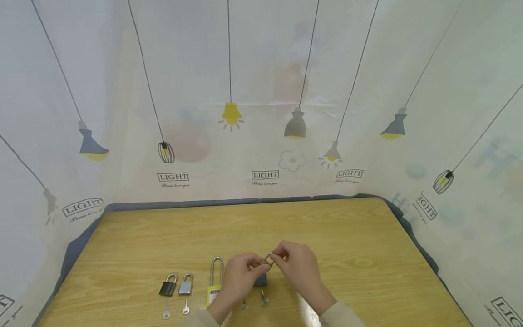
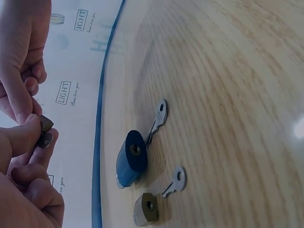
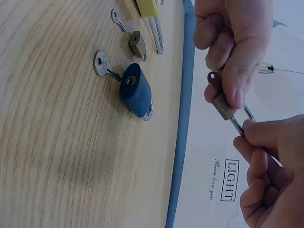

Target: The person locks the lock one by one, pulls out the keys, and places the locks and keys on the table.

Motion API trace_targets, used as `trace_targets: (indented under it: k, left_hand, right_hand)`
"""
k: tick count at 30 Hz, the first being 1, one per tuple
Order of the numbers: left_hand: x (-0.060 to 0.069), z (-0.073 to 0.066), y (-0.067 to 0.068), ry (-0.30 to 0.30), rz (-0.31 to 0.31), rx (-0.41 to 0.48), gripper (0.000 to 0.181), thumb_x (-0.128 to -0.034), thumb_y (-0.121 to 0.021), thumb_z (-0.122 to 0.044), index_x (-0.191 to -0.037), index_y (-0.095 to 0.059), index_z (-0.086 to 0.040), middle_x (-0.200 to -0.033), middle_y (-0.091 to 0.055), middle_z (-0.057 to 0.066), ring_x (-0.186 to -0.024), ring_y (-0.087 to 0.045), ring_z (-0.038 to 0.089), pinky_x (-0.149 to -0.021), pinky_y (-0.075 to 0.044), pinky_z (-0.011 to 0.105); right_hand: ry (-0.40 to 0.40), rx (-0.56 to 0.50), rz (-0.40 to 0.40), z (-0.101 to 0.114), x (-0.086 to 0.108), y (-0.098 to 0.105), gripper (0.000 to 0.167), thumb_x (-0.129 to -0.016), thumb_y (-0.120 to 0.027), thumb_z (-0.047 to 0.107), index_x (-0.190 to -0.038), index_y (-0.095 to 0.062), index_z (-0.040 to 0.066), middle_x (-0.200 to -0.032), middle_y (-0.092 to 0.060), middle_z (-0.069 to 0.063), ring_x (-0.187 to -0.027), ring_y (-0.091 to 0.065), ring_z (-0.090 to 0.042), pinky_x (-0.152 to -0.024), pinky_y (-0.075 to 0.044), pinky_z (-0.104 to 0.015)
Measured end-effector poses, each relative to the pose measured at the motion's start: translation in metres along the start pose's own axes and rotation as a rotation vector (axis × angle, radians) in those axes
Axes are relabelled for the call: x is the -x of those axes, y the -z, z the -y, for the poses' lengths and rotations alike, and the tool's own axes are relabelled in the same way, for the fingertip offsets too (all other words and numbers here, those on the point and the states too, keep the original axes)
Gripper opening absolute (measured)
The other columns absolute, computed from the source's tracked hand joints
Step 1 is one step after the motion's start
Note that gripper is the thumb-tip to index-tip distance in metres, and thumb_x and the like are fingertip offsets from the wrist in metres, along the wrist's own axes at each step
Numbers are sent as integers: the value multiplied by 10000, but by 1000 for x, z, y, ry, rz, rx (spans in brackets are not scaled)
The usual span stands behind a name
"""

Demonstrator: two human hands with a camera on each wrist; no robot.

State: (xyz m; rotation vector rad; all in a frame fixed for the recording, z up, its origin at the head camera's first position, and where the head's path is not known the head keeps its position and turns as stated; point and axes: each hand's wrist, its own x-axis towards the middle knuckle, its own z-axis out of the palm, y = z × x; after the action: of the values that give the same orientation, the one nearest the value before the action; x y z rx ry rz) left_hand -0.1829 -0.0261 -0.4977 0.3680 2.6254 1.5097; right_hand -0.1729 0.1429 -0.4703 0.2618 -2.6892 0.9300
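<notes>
Above the table, a small brass padlock (image 3: 223, 106) is held between both hands. My left hand (image 1: 241, 274) pinches its body between thumb and fingers, and a key (image 3: 214, 79) sits in the body's end by those fingers. The thin metal shackle (image 3: 236, 125) is pinched by the thumb and finger of my right hand (image 1: 300, 268). Below the hands stands a blue padlock (image 3: 137, 97) with a key (image 3: 100, 62) lying in front. Beside it is another small brass padlock (image 3: 137, 44), mostly hidden by my left hand in the head view, with its own key (image 3: 116, 18).
Left of my hands lie a yellow long-shackle padlock (image 1: 213, 295), a silver padlock (image 1: 185, 287) and a black padlock (image 1: 167, 288). One key (image 1: 186, 308) lies below the silver one, another key (image 1: 166, 311) below the black one. Printed fabric (image 1: 261, 136) surrounds the wooden table (image 1: 347, 236).
</notes>
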Motion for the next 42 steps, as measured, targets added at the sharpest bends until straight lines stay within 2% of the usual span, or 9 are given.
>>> trace_targets:
  k: [3, 7, 12, 18, 24, 27, 33, 39, 42]
  left_hand:
    - [0, 0, -2, 4, -1, 46, 123, -852, -736, -290, -852, -731, -168, -786, -695, -69, -626, -527, 28, -542, -445, 173]
    - [1, 1, -4, 45, -4, 121, 121, -852, -736, -279, -856, -730, -158, -813, -711, -49, -678, -540, 43, -594, -455, 169]
    - [1, 1, -6, 57, -9, 196, 140, -857, -731, -260, -863, -724, -120, -833, -729, -4, -694, -553, 55, -621, -466, 168]
    - [-2, -3, -9, 53, -34, 233, 150, -851, -736, -216, -865, -711, -68, -822, -732, 38, -677, -593, 68, -637, -499, 177]
    - [-4, -6, -10, 90, -41, 334, 169, -831, -760, -194, -882, -714, -40, -833, -734, 78, -707, -640, 135, -654, -534, 218]
    - [-4, -5, -9, 96, -40, 336, 165, -830, -760, -186, -882, -716, -36, -838, -740, 81, -725, -661, 179, -659, -538, 228]
    - [-5, -2, -7, 81, -40, 253, 131, -826, -763, -191, -853, -721, -70, -796, -733, 37, -672, -632, 112, -618, -510, 200]
    - [-5, -1, -8, -10, -93, 27, 98, -815, -773, -225, -827, -727, -140, -770, -720, -45, -659, -600, 15, -589, -501, 178]
    - [-5, -2, -11, -22, -128, -60, 93, -811, -777, -238, -819, -727, -160, -756, -717, -72, -663, -598, -4, -584, -492, 168]
  right_hand:
    - [20, 18, -18, 2, 0, -3, 103, -797, -789, 174, -748, -699, 168, -666, -684, 81, -504, -388, 49, -475, -365, -140]
    - [15, -27, -23, 4, 0, -8, 117, -789, -788, 132, -732, -687, 146, -680, -695, 48, -507, -426, 41, -482, -390, -131]
    - [50, 28, -71, 9, -1, -13, 157, -773, -792, 85, -708, -655, 128, -692, -686, 19, -581, -569, -18, -535, -437, -118]
    - [89, 87, -139, 13, -5, -14, 188, -749, -799, 66, -689, -627, 112, -685, -666, 9, -602, -582, -67, -541, -422, -106]
    - [91, 101, -117, 14, -6, -13, 207, -745, -796, 48, -680, -608, 106, -685, -666, -5, -605, -591, -82, -537, -429, -123]
    - [89, 111, -92, 14, -6, -13, 209, -748, -793, 47, -685, -603, 107, -682, -661, -3, -608, -582, -74, -545, -432, -128]
    - [88, 168, -55, 14, -5, -14, 192, -755, -787, 63, -715, -606, 115, -679, -655, 6, -595, -540, -49, -539, -416, -133]
    - [88, 215, -25, 12, -1, -14, 156, -802, -763, 86, -767, -614, 112, -670, -663, 7, -542, -501, -27, -501, -380, -127]
    - [103, 254, -23, 10, 0, -15, 134, -826, -748, 86, -788, -622, 108, -656, -660, 11, -503, -446, -9, -475, -342, -119]
